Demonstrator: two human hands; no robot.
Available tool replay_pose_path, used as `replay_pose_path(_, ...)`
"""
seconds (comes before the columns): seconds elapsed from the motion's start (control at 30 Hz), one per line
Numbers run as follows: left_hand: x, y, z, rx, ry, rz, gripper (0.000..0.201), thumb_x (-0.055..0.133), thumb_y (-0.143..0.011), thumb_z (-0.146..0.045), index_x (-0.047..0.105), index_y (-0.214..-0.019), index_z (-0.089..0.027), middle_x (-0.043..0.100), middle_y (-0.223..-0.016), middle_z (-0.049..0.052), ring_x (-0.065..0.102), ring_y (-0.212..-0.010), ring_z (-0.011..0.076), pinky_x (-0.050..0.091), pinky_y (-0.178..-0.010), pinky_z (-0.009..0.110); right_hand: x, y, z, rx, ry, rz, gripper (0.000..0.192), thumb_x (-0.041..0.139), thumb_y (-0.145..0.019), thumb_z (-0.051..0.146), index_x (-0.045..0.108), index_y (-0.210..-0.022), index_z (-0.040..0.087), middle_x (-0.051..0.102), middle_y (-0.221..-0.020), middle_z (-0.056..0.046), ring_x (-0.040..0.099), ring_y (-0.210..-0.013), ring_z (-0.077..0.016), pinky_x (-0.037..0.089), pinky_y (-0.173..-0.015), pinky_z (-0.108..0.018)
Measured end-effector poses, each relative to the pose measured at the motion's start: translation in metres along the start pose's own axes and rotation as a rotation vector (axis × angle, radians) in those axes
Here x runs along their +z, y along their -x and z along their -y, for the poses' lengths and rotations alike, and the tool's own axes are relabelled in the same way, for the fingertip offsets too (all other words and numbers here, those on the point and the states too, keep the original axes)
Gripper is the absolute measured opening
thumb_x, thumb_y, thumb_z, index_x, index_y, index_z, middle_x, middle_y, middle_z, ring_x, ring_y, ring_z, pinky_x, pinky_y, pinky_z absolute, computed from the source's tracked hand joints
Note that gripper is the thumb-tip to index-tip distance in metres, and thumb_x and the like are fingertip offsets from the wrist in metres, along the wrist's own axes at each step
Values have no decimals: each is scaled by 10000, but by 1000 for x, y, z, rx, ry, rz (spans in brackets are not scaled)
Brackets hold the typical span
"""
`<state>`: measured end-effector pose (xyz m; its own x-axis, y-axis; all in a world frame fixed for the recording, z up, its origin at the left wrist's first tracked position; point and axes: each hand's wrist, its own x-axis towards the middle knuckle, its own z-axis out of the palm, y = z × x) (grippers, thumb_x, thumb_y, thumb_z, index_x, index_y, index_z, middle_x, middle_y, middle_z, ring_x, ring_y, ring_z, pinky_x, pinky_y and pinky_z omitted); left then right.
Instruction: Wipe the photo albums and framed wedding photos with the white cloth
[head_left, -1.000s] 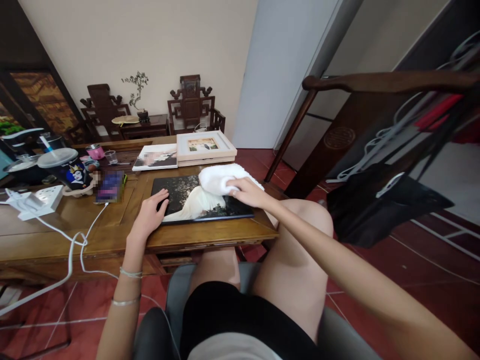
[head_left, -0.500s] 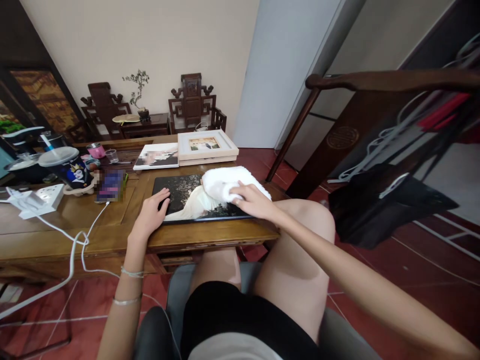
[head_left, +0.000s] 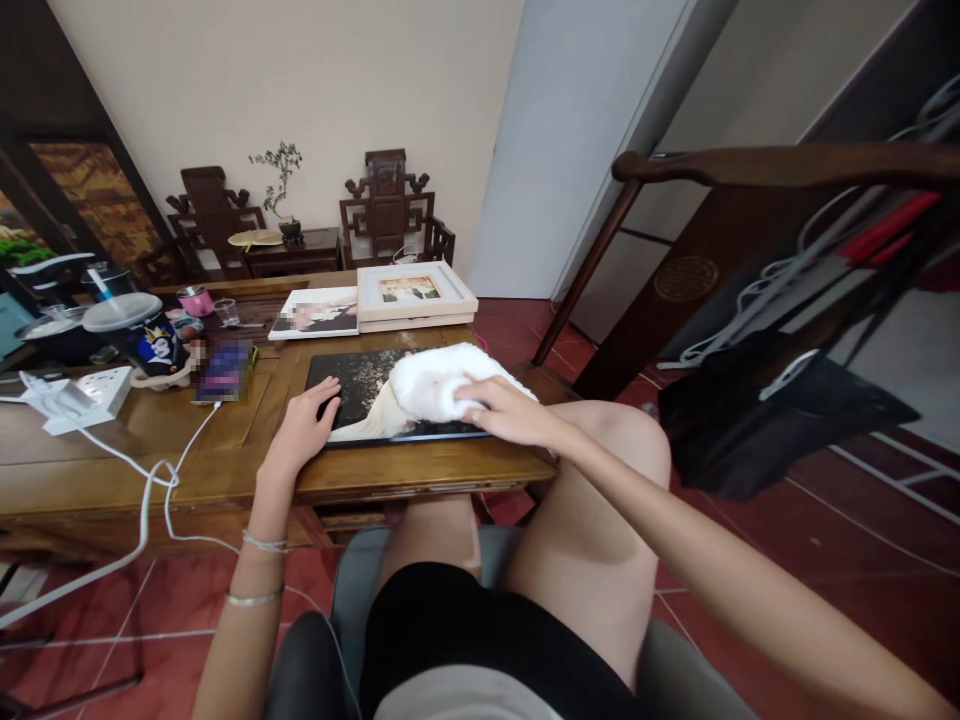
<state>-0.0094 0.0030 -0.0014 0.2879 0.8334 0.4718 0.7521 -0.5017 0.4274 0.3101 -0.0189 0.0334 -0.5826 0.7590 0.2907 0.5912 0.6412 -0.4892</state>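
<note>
The dark glossy photo panel (head_left: 352, 392) with a pale white figure printed on it lies flat near the front edge of the brown wooden worktop (head_left: 225, 455), its right end close to the worktop's right edge, with bare wood open to its left. Its long axis runs left to right, parallel to that front edge. My left hand (head_left: 300, 428) rests on the panel's near left corner, fingers spread flat and loose. My right hand (head_left: 501, 410) presses a bunched fluffy white cloth (head_left: 435, 380) onto the panel's right half, fingers curled over it. A white-framed picture (head_left: 414, 292) sits just behind.
</note>
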Motion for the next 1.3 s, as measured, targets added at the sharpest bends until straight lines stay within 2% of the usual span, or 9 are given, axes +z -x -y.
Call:
replay_pose_path(0.2,-1,0,0,-1,-16,8,362,447,-936,-305,695,-1158,-164,652,-1311,108,574,-1273,263,424,-1126,465,10,-76,-31,101,92,-115,233,449,-778,199,679,-784,166,692,-795,-57,583,-781,-219,390,-770,-297)
replay_pose_path(0.33,-2,0,-1,2,-22,14,374,441,-943,-312,691,-1169,-147,635,-1331,121,575,-1271,271,426,-1123,468,19,-91,-29,160,169,-145,285,452,-795,164,720,-891,154,740,-912,-89,630,-866,-250,396,-831,-311)
replay_pose_path(0.5,-1,1,-1,1,-19,6,381,434,-943,-301,686,-1171,-128,646,-1311,135,578,-1267,278,432,-1116,475,31,-47,12,82,170,-86,280,460,-779,106,706,-898,162,755,-924,-77,674,-897,-257,327,-1056,-441)
replay_pose_path(0.67,1,2,1,7,-19,1,401,413,-951,-296,655,-1221,-125,631,-1336,138,559,-1291,267,417,-1129,463,28,14,65,-79,58,14,266,445,-745,49,654,-797,204,750,-1025,-95,514,-1314,-292,259,-1140,-520)
replay_pose_path(0.8,1,3,1,-19,-17,9,463,373,-960,-320,611,-1279,-84,537,-1433,166,456,-1382,266,347,-1171,472,20,25,74,-126,0,91,223,463,-729,48,601,-710,223,746,-968,-72,557,-1266,-271,266,-1157,-490)
replay_pose_path(0.9,0,4,1,-78,-21,50,519,332,-961,-329,570,-1324,-43,447,-1503,180,338,-1450,265,273,-1204,471,18,7,57,-115,1,88,215,457,-758,72,600,-703,223,721,-819,-32,665,-1026,-243,288,-1145,-471)
replay_pose_path(1.03,-1,3,1,-120,-3,102,566,302,-955,-335,522,-1371,-21,451,-1499,182,358,-1441,245,242,-1218,441,21,-39,21,-52,59,63,207,459,-805,133,654,-782,199,677,-716,-7,639,-769,-205,391,-1026,-408)
replay_pose_path(1.17,1,2,6,-111,-10,75,569,284,-956,-340,545,-1351,-24,471,-1485,182,393,-1423,243,258,-1215,432,25,-91,-5,30,145,14,255,448,-834,158,691,-909,162,718,-859,-69,634,-864,-235,423,-880,-338)
replay_pose_path(1.3,4,2,11,-78,-23,54,521,341,-927,-287,572,-1326,-43,484,-1478,177,411,-1412,259,282,-1207,450,34,-112,-5,72,257,4,351,408,-852,125,681,-1073,139,719,-1054,-133,629,-994,-284,372,-948,-412)
